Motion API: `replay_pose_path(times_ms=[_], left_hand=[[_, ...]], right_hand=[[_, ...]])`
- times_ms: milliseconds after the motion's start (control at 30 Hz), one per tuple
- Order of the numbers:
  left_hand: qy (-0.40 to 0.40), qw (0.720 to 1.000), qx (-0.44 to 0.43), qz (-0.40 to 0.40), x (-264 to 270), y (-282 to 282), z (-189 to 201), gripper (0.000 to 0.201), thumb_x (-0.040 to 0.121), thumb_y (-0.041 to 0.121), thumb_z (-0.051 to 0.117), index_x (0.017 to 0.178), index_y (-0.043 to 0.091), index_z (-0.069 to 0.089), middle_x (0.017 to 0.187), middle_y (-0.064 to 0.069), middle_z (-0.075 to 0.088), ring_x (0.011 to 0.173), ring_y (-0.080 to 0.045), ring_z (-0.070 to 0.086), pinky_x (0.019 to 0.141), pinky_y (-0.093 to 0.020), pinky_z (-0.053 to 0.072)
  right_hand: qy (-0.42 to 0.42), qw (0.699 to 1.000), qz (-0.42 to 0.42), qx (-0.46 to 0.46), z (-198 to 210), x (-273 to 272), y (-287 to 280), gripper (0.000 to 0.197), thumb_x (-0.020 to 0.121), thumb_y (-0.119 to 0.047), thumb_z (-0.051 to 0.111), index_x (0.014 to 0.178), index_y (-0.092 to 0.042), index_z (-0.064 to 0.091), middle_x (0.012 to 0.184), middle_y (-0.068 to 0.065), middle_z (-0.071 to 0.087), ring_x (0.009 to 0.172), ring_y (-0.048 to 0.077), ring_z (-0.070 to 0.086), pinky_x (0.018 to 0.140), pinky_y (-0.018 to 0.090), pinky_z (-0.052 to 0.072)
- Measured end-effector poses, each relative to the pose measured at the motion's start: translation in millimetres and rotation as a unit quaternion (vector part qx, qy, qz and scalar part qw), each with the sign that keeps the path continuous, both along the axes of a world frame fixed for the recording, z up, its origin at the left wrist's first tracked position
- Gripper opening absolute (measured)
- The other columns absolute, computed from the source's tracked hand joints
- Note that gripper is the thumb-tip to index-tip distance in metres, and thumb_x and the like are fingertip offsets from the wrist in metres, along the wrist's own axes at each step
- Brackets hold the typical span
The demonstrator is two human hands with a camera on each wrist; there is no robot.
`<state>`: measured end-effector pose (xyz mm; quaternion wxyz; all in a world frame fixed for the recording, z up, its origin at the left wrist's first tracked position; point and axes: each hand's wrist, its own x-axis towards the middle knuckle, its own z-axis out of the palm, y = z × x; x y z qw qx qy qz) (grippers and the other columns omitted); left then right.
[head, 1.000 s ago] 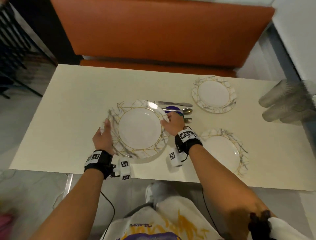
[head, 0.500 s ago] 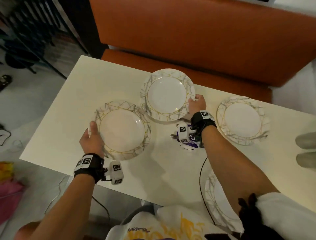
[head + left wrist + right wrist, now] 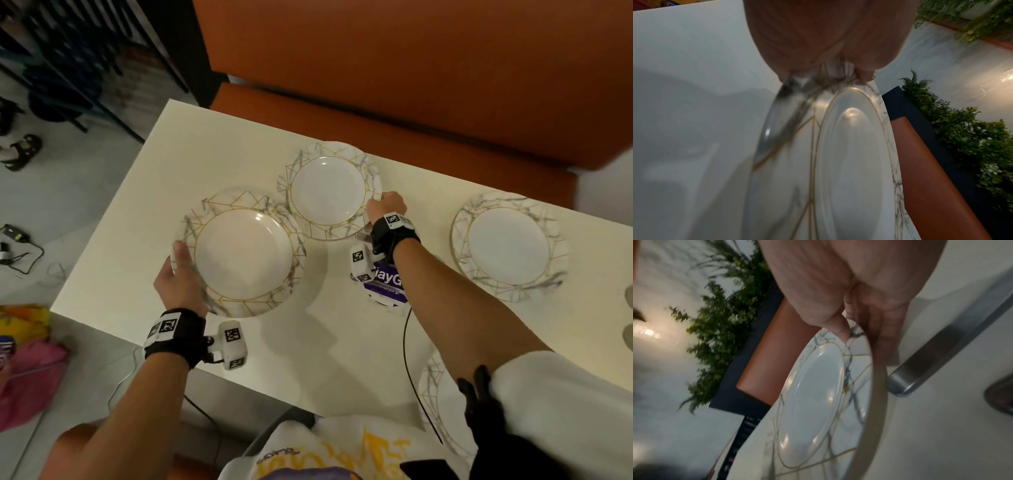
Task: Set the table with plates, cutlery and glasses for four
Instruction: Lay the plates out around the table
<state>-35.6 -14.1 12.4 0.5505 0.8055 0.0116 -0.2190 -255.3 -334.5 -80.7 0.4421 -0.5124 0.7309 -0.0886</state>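
The left hand (image 3: 828, 32) fills the top of the view, its grip pinching the rim of a plate (image 3: 849, 162) with grey veins and gold lines. The plate hangs over the pale tabletop (image 3: 684, 81). At right are an orange seat (image 3: 931, 186) and green plants (image 3: 972, 146).

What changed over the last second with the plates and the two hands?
The stack both hands held has been split: the left hand now grips one plate at the table's near-left, while the right hand carries the other plate toward the far side. The far-right plate and the near-edge plate have not been touched.
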Motion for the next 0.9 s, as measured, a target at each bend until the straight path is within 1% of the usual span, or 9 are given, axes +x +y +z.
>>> replay_pose_path(times_ms=[67, 167, 300, 367, 433, 567, 733, 833, 900], left_hand=[[-0.002, 1.000, 0.005, -0.005, -0.4, -3.2, 2.0, 0.044, 0.101, 0.059, 0.052, 0.075, 0.023, 0.058, 0.064, 0.008, 0.053, 0.054, -0.007, 0.050, 0.055, -0.023, 0.045], [-0.013, 1.000, 0.006, -0.016, -2.1, -6.7, 4.4, 0.041, 0.104, 0.053, 0.050, 0.079, 0.022, 0.059, 0.066, 0.008, 0.054, 0.052, -0.002, 0.051, 0.051, -0.015, 0.045], [-0.013, 1.000, 0.003, -0.013, 4.0, -4.7, 0.8, 0.045, 0.104, 0.054, 0.051, 0.096, 0.013, 0.067, 0.073, 0.006, 0.062, 0.063, -0.007, 0.058, 0.060, -0.021, 0.050], [-0.009, 1.000, 0.001, -0.013, 5.3, -4.1, -0.3, 0.051, 0.103, 0.055, 0.051, 0.104, 0.009, 0.072, 0.085, 0.000, 0.070, 0.073, -0.012, 0.064, 0.065, -0.022, 0.053], [-0.005, 1.000, -0.005, -0.011, 3.9, -4.5, 1.2, 0.051, 0.103, 0.055, 0.052, 0.112, 0.010, 0.074, 0.096, -0.004, 0.074, 0.081, -0.014, 0.068, 0.067, -0.020, 0.055], [0.009, 1.000, -0.012, -0.014, 1.9, -3.7, 3.1, 0.048, 0.103, 0.055, 0.054, 0.114, 0.013, 0.075, 0.105, -0.007, 0.077, 0.090, -0.017, 0.071, 0.068, -0.019, 0.055], [0.058, 0.997, -0.020, -0.040, -1.9, -1.2, 4.3, 0.037, 0.102, 0.056, 0.055, 0.103, 0.025, 0.075, 0.109, -0.005, 0.078, 0.101, -0.019, 0.073, 0.078, -0.026, 0.055], [0.100, 0.992, -0.016, -0.071, -3.9, 0.8, 0.9, 0.042, 0.103, 0.055, 0.053, 0.118, 0.021, 0.073, 0.110, -0.003, 0.078, 0.103, -0.017, 0.072, 0.087, -0.029, 0.054], [0.116, 0.988, -0.009, -0.097, -4.8, 3.6, -3.4, 0.038, 0.105, 0.051, 0.052, 0.115, 0.020, 0.072, 0.106, 0.000, 0.077, 0.101, -0.016, 0.071, 0.085, -0.028, 0.052]], right_hand=[[0.007, 1.000, 0.006, 0.007, -2.5, 4.6, 0.7, 0.037, 0.077, -0.022, 0.061, 0.107, -0.002, 0.069, 0.105, 0.012, 0.072, 0.092, 0.034, 0.070, 0.074, 0.032, 0.055], [0.013, 1.000, 0.003, 0.008, -9.0, 11.2, 1.1, 0.025, 0.072, -0.019, 0.065, 0.090, -0.002, 0.068, 0.087, 0.014, 0.073, 0.074, 0.036, 0.073, 0.063, 0.047, 0.063], [0.019, 1.000, 0.005, 0.004, -52.1, 13.2, -15.3, 0.040, 0.066, -0.028, 0.065, 0.100, -0.007, 0.068, 0.095, 0.015, 0.073, 0.077, 0.036, 0.074, 0.061, 0.049, 0.063], [0.017, 1.000, 0.006, 0.005, -59.0, 13.2, -18.9, 0.043, 0.069, -0.030, 0.067, 0.105, -0.006, 0.067, 0.101, 0.015, 0.073, 0.082, 0.035, 0.074, 0.065, 0.047, 0.063], [0.023, 1.000, 0.010, 0.003, -28.8, 14.9, -8.4, 0.041, 0.073, -0.030, 0.067, 0.106, -0.005, 0.066, 0.107, 0.015, 0.072, 0.087, 0.034, 0.074, 0.070, 0.044, 0.064], [0.056, 0.996, 0.029, -0.069, 35.5, 13.1, 22.2, 0.042, 0.085, -0.023, 0.063, 0.125, -0.013, 0.056, 0.129, 0.009, 0.055, 0.117, 0.029, 0.055, 0.095, 0.044, 0.052], [-0.085, 0.976, 0.107, -0.170, 63.2, 17.2, 78.5, 0.022, 0.093, -0.007, 0.057, 0.111, -0.017, 0.063, 0.104, 0.001, 0.066, 0.091, 0.016, 0.066, 0.067, 0.015, 0.049], [-0.114, 0.960, 0.191, -0.171, 63.9, 21.7, 122.8, 0.029, 0.095, -0.021, 0.062, 0.124, -0.015, 0.060, 0.107, -0.001, 0.063, 0.093, 0.012, 0.061, 0.078, 0.021, 0.050], [-0.105, 0.956, 0.230, -0.150, 56.9, 19.7, 149.1, 0.040, 0.096, -0.027, 0.062, 0.132, -0.011, 0.056, 0.116, 0.004, 0.063, 0.100, 0.015, 0.060, 0.086, 0.023, 0.046]])
